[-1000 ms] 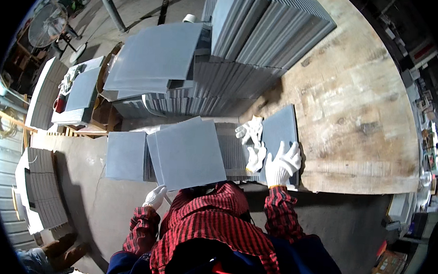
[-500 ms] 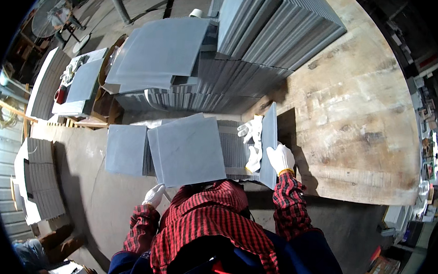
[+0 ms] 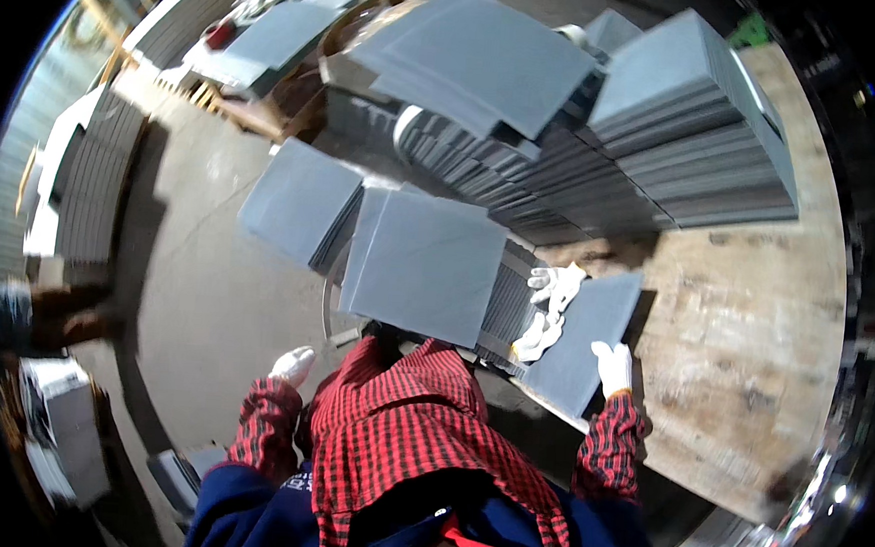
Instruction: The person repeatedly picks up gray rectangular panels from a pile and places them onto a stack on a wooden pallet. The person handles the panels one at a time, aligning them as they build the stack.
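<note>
My right hand (image 3: 613, 369), in a white glove, is at the right edge of a flat grey slab (image 3: 586, 333), with the thumb side over its face. That slab lies at a slant on the near left part of the wooden board. Two white gloves (image 3: 547, 310) lie along its left side. My left hand (image 3: 294, 365), also gloved, hangs over the floor, apart from the slabs; its fingers are blurred and partly curled. Between the hands, large grey slabs (image 3: 426, 263) lie on top of a row of upright ones (image 3: 511, 313).
More slabs (image 3: 302, 200) sit at the left end of the row. Behind stand tall slab stacks (image 3: 703, 109) and a pile with loose slabs on top (image 3: 481, 61). A wooden board (image 3: 734, 342) spans the right side. White stacks (image 3: 83, 172) stand far left.
The slab at my right hand has tipped from nearly upright to lying flatter, showing its broad face. My left hand has moved away from the middle slabs. The whole view has turned.
</note>
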A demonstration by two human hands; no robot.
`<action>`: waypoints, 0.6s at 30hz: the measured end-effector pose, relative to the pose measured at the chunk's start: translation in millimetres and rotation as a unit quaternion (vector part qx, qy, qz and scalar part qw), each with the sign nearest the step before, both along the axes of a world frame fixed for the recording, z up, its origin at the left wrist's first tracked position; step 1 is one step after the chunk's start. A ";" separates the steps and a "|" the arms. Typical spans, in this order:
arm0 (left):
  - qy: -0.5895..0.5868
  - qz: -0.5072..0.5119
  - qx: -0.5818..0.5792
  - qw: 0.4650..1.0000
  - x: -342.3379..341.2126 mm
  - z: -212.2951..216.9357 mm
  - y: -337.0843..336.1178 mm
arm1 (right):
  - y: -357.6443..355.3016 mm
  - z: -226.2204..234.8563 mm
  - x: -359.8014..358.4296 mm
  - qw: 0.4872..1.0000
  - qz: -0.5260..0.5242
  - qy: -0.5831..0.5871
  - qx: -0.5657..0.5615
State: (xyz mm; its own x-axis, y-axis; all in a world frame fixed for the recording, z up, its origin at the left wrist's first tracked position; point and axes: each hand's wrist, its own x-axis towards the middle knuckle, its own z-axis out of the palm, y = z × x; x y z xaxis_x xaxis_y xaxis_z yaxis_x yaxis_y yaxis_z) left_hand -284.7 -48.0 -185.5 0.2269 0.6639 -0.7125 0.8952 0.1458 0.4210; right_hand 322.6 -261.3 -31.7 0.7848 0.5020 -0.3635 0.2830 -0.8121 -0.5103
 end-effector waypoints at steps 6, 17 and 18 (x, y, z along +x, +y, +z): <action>-0.024 -0.003 -0.022 0.999 0.7 23.1 10.9 | -14.9 57.9 -33.8 0.998 -0.003 0.023 0.066; -0.226 -0.070 -0.094 0.967 164.2 48.8 56.9 | 72.6 129.7 -161.1 0.937 -0.120 0.245 0.218; -0.246 0.016 -0.186 0.951 171.8 49.5 59.6 | 75.9 116.3 -156.6 0.923 -0.123 0.312 0.189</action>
